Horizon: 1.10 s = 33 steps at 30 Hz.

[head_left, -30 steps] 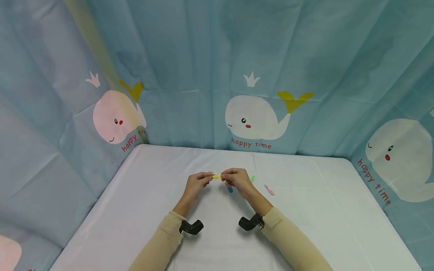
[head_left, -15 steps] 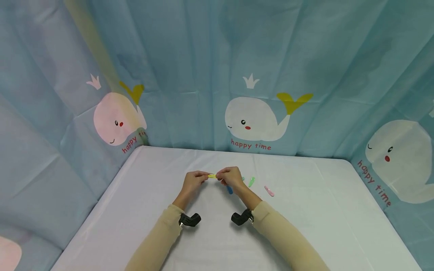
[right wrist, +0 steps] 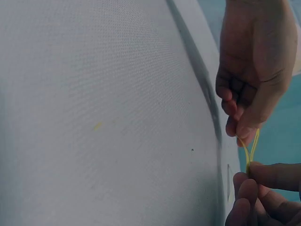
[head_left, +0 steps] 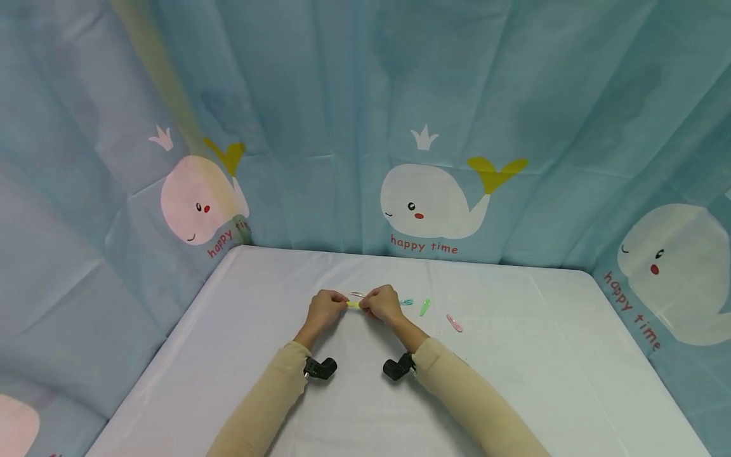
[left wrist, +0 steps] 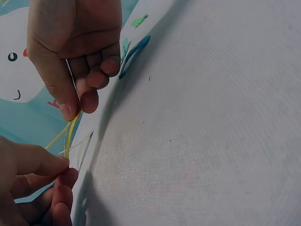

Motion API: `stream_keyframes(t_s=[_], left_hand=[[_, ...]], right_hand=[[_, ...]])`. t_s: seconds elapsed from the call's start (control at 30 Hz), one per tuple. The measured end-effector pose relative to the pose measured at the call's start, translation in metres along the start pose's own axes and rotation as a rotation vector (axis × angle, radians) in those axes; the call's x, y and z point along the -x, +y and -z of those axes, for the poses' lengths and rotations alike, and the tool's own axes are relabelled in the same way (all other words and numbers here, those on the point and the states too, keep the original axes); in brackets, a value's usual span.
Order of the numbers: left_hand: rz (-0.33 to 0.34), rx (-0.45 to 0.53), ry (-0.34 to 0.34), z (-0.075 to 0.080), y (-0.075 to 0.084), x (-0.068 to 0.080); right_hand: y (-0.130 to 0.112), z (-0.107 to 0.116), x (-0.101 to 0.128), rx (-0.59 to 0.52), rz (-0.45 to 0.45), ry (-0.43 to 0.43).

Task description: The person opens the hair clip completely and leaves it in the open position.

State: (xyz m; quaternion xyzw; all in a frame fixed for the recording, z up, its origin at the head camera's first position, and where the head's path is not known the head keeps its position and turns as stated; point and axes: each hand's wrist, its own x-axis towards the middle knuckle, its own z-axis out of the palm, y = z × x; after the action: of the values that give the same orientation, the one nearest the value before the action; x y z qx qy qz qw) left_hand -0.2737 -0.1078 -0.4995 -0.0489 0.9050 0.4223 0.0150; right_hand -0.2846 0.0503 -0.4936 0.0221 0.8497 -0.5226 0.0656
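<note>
In the head view, a yellow snap hair clip is stretched between both hands above the table. My left hand pinches its left end with thumb and fingers. My right hand pinches the right end. From the left wrist, the yellow clip shows thin strips that meet at the right hand and spread apart toward the left hand. Right behind the hands lies a silver clip. A blue clip lies by the right hand in the left wrist view; the head view hides it.
To the right of the hands, a teal clip, a green clip and a pink clip lie on the white-covered table. A whale-print curtain hangs at the back and sides.
Both hands have shifted left and slightly lower in the view, the right hand more. The yellow clip moved with them. The teal clip has come into sight, while the blue one is now covered.
</note>
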Motion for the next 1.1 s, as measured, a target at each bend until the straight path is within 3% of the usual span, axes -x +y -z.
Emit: stream_keyframes(t_s=[0.23,0.43,0.63,0.83,1.0,1.1], left_hand=[[-0.023,-0.096,-0.01,-0.003,0.001,-0.001],[-0.123,-0.237,0.029,-0.007,0.005,0.0],[-0.19,-0.296,0.067,-0.009,0.007,0.004],[-0.215,-0.295,0.083,-0.006,0.005,0.006],[-0.2,-0.226,0.098,0.002,0.008,0.01],[-0.214,-0.187,0.091,0.004,0.013,0.011]], right_hand=[[0.002,-0.004,-0.003,0.134,0.03,0.012],[0.002,-0.009,-0.003,0.26,0.108,0.051],[0.0,-0.009,-0.001,0.313,0.14,0.046],[-0.004,0.001,0.003,0.253,0.161,0.068],[-0.004,0.021,0.009,0.132,0.154,0.083],[0.0,0.032,0.011,0.122,0.14,0.09]])
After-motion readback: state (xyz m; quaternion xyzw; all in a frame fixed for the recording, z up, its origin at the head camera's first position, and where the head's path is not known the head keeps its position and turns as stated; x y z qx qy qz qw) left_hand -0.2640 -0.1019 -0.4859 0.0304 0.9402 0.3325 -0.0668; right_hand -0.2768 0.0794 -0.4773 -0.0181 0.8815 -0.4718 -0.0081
